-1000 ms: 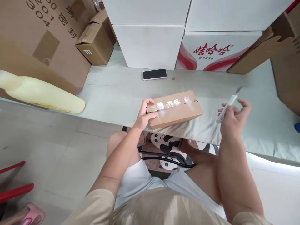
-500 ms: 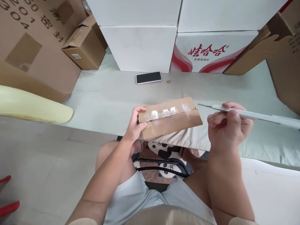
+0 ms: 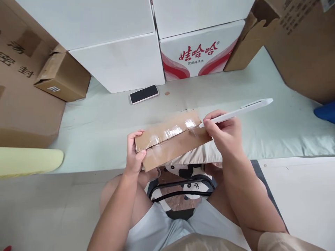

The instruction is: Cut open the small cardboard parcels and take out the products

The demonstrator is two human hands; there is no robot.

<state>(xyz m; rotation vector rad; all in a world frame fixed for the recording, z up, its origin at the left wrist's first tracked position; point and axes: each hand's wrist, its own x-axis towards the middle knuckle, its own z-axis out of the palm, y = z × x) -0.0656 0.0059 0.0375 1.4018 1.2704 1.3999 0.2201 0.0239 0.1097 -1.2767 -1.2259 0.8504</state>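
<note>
Seated at a pale cloth cover (image 3: 104, 129), you brought a white knife (image 3: 243, 110) to the right end of a brown cardboard box (image 3: 159, 155) — half a second earlier, its blade had pointed at the cardboard but stood apart from it. Your right hand (image 3: 227, 134) held the knife in a pinch, fingers bunched near its front end, with the handle slanting up and away to the right of that grip. Your left hand (image 3: 134, 153) stayed clamped on the box's opposite end, where it had been a second before, bracing the work to the left of the tool. Between the two grips ran the seam (image 3: 180, 134), with shiny clear tape (image 3: 173, 131) along it; the knife's front end met the cardboard where that seam ended, just ahead of your right fingertips. The change appeared to move the work from lining up to contact, though blur hid how deep the blade sat. The box lay at the cloth's near edge; whether it rested there or was lifted, you could not tell from this angle. Beyond your left hand lay a dark-faced phone (image 3: 144, 94), a small brown scrap (image 3: 167, 93) just beside it — both well apart from either grip
</note>
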